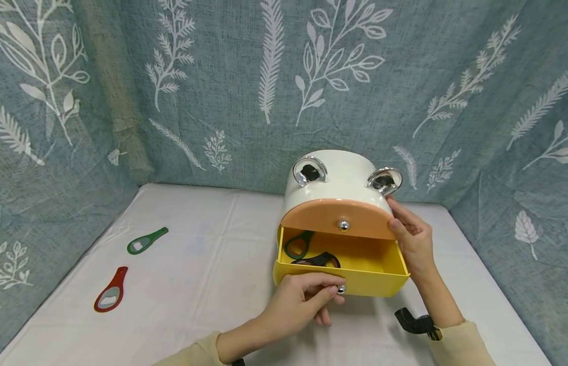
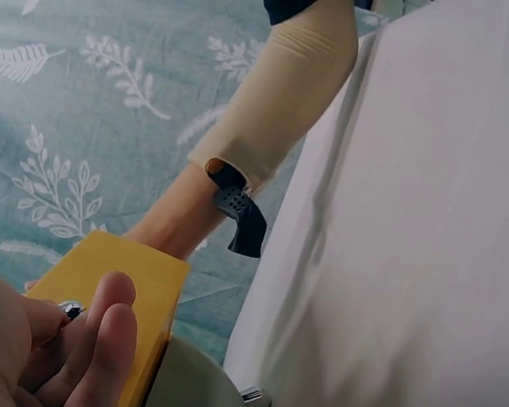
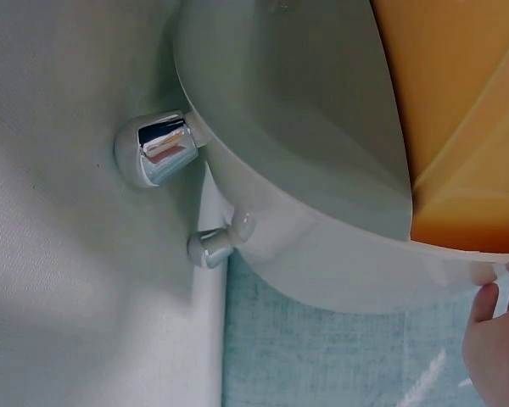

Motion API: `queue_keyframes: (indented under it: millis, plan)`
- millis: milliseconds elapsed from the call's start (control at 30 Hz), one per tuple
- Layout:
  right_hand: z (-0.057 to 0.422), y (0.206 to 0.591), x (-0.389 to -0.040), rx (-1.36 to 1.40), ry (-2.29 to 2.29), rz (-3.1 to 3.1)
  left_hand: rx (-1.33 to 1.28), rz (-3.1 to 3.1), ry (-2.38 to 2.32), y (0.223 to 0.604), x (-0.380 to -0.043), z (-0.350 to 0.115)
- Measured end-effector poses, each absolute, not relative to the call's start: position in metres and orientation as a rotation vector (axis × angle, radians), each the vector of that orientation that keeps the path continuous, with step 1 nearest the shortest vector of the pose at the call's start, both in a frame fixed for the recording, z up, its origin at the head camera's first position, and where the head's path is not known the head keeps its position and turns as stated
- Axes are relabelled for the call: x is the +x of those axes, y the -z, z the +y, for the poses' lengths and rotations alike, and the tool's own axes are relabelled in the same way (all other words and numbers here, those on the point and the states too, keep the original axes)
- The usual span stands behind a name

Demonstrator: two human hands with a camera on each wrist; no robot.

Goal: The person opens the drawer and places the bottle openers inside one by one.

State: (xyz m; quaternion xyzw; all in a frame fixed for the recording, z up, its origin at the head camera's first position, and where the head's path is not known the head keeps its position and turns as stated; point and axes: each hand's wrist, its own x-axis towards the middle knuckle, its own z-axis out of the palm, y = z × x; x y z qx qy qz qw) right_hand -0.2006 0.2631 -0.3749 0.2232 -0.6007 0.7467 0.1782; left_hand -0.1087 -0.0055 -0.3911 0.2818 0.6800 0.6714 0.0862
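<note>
A white frog-faced box [image 1: 338, 173] with chrome-rimmed eyes and an orange upper front panel [image 1: 327, 216] stands on the table. Its yellow drawer [image 1: 375, 282] is pulled out below. My left hand [image 1: 293, 302] pinches the drawer's silver knob [image 1: 341, 289] between thumb and forefinger. My right hand [image 1: 414, 241] rests its thumb and extended fingers against the box's right side; those fingertips [image 3: 485, 297] touch the white shell in the right wrist view. Inside the drawer lie a green bottle opener [image 1: 306, 237] and a black bottle opener [image 1: 318, 260], partly hidden by the drawer front.
On the left of the white-covered table [image 1: 201, 284] lie another green bottle opener [image 1: 147, 241] and a red bottle opener [image 1: 111, 292]. A leaf-patterned curtain [image 1: 238, 76] hangs behind and at both sides. A black strap [image 1: 414, 322] sticks out from the right wrist.
</note>
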Motion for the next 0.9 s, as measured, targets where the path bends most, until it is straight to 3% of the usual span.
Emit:
queue_keyframes:
  millis: [900]
  plan:
    - [0.263, 0.377, -0.2, 0.645, -2.138, -1.685, 0.856, 2.09, -2.04, 0.394, -0.125, -0.002]
